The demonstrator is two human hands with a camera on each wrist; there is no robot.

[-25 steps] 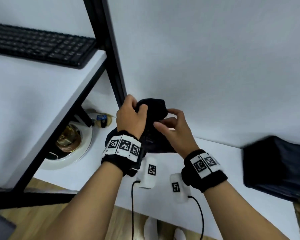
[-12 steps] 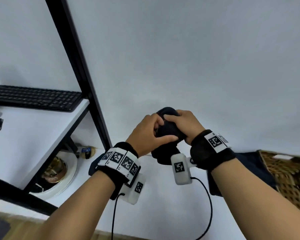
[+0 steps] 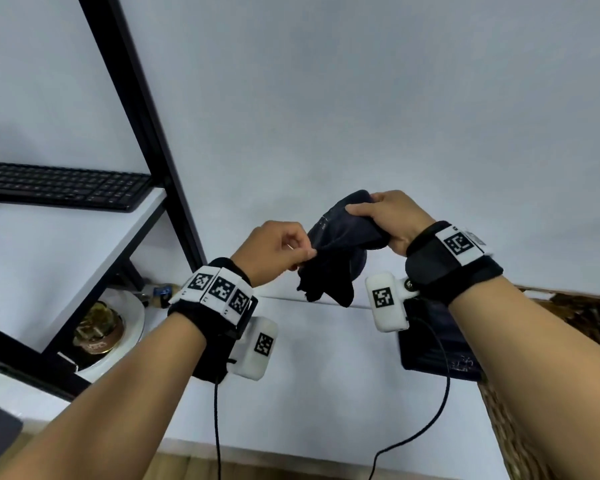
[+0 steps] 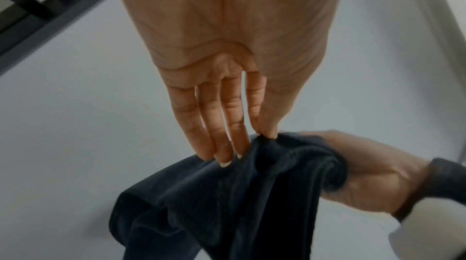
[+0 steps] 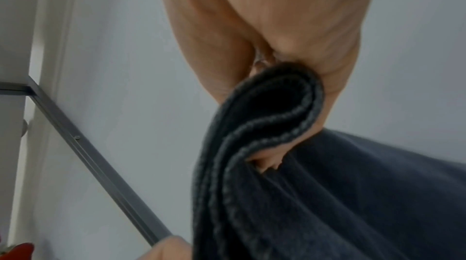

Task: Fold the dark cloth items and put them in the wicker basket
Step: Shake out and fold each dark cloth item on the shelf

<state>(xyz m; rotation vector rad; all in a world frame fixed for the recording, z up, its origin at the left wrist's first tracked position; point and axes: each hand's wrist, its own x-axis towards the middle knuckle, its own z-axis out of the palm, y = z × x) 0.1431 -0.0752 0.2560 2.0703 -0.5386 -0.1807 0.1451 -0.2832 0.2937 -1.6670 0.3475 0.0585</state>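
A small dark cloth [image 3: 340, 244] hangs in the air between both hands, above the white table [image 3: 326, 393]. My left hand [image 3: 278, 247] pinches its left edge between thumb and forefinger; in the left wrist view the other fingers [image 4: 221, 144] lie straight against the cloth [image 4: 227, 204]. My right hand [image 3: 388, 216] grips the bunched right end, and the right wrist view shows the rolled hem [image 5: 272, 125] clamped in the fist. A folded dark cloth [image 3: 430, 344] lies on the table under my right forearm. The wicker basket [image 3: 575, 313] stands at the right edge, partly hidden.
A black-framed shelf [image 3: 142, 109] stands at left with a black keyboard [image 3: 63, 185] on its white board. Below it sits a white plate [image 3: 132, 323] holding a brownish jar [image 3: 97, 330]. Two cables run from the wrist cameras over the table front.
The hands have pulled apart, stretching the cloth open from a tight bundle. The view has swung right and up, bringing the basket into sight.
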